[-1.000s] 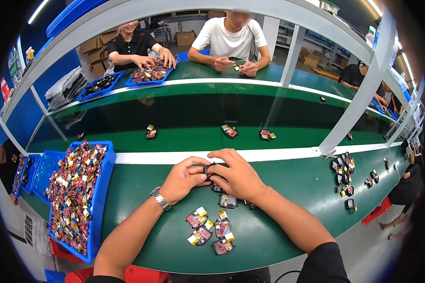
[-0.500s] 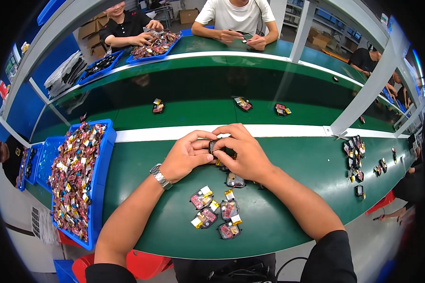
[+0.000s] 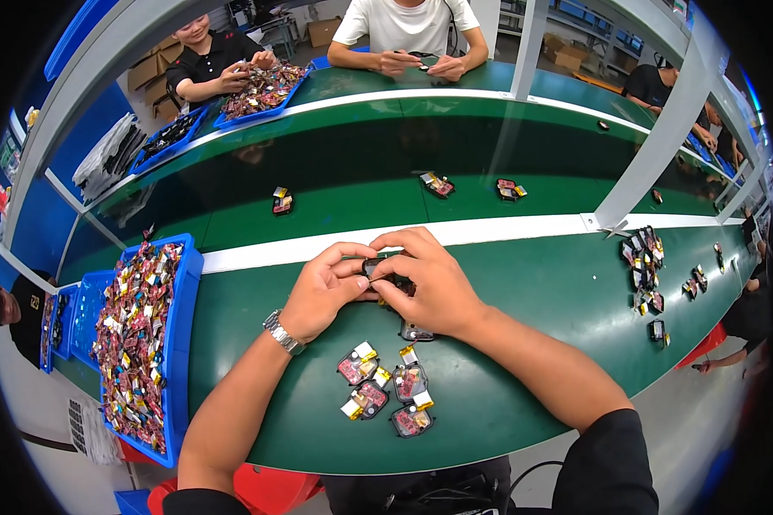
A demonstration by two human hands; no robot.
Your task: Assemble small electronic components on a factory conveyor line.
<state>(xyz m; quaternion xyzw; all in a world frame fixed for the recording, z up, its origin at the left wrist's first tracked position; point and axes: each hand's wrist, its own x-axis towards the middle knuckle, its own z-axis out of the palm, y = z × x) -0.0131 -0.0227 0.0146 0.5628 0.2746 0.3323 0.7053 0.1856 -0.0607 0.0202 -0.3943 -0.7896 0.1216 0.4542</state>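
Note:
My left hand (image 3: 322,294), with a metal watch on its wrist, grips a small black plastic casing (image 3: 372,268) from the left. My right hand (image 3: 427,285) closes on the same casing from the right, its thumb and index finger pinched at the middle. The fingers hide most of the casing and whatever lies inside it. Just below the right hand, another black casing (image 3: 416,332) shows in part on the green bench. Nearer me lie several open casings (image 3: 369,400) with red circuit boards and silver-and-yellow battery pouches.
On the left stands a blue tray (image 3: 177,369) heaped with circuit boards (image 3: 136,330). Casings (image 3: 643,266) are piled at the right. Beyond a white rail (image 3: 489,230), a green conveyor belt (image 3: 352,202) carries several casings. Grey posts (image 3: 661,142) frame the bench; co-workers sit opposite.
The view has shifted slightly, so the bench items sit a little to the left. Both hands stay together on the casing, with small finger movements. The co-worker at the far tray has moved their hands.

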